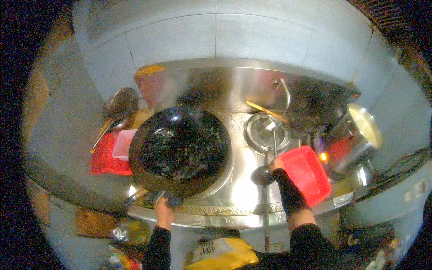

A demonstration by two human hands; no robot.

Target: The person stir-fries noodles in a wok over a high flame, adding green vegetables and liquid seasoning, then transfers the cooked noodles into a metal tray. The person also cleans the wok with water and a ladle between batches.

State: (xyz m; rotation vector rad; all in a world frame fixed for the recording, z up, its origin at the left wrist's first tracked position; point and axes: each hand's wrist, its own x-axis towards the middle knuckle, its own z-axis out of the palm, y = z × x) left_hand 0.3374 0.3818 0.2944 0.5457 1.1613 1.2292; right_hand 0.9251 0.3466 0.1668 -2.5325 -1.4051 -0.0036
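Note:
My left hand [164, 212] is closed on a dark grey cloth [171, 199] at the near rim of a large black wok [182, 152]. The wok's inside is wet and shiny, with whitish streaks. My right hand [277, 164] grips a thin metal utensil handle [274, 141], whose far end reaches into a round metal basin [253, 131] of water. A red plastic basket [310, 179] lies beside that hand, partly behind my forearm. Just left of the same hand is a dark ladle [262, 175], its long handle pointing toward me.
A curved faucet [286, 91] and a yellow stick [261, 108] are by the basin. A flame [323, 157] glows near a tall steel pot [357, 141] at right. Left of the wok lie a red container [109, 158], a clear tub [124, 145] and a strainer [123, 101].

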